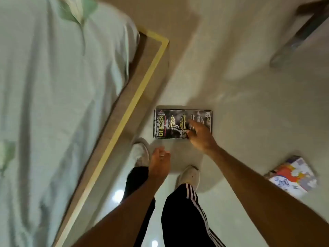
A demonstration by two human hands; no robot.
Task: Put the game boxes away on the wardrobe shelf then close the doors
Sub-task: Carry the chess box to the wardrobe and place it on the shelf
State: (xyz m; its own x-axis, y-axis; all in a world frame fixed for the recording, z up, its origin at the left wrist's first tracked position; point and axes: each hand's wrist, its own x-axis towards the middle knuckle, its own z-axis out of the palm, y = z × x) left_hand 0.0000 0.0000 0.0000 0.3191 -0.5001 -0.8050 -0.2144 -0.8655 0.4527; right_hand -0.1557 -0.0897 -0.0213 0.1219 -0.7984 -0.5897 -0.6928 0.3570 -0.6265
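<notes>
While the chess box and 2nd box both lie on the floor, progress: barely begun; nothing shelved.
Chess box pos.: flat, lid up, approx. centre of view, at 12 o'clock of the right shoe; black w/ "CHESS" in yellow.
Right grip: released, fingers spread and fairly straight over the box's 3 o'clock end, thumb near its 6 o'clock edge. Touching or just above, can't tell. Not closed round it.
Left grip: released, fingers loosely curled, holds nothing; hangs at 7 o'clock of the chess box, just beside the left shoe, apart from the box.
2nd box pos.: colourful, blurred, at 4 o'clock of view, well apart from the chess box, beyond the right forearm; no grip near it.
Bed: fills the 9 o'clock side; pale sheet, wooden frame w/ yellow edge, its corner at 11 o'clock of the chess box.
Dark blurred shape: at 1 o'clock; can't tell what it is.
Wardrobe: not in view, so shelf & doors can't be judged.
Step in hand: prob. reaching to pick up the chess box.
Left to do: lift chess box, fetch 2nd box, carry both to shelf, shut doors, i.e. nearly all.
Risk: a one-hand pinch on a box lying flat may slip; left grip prob. needed at the 9 o'clock end.
</notes>
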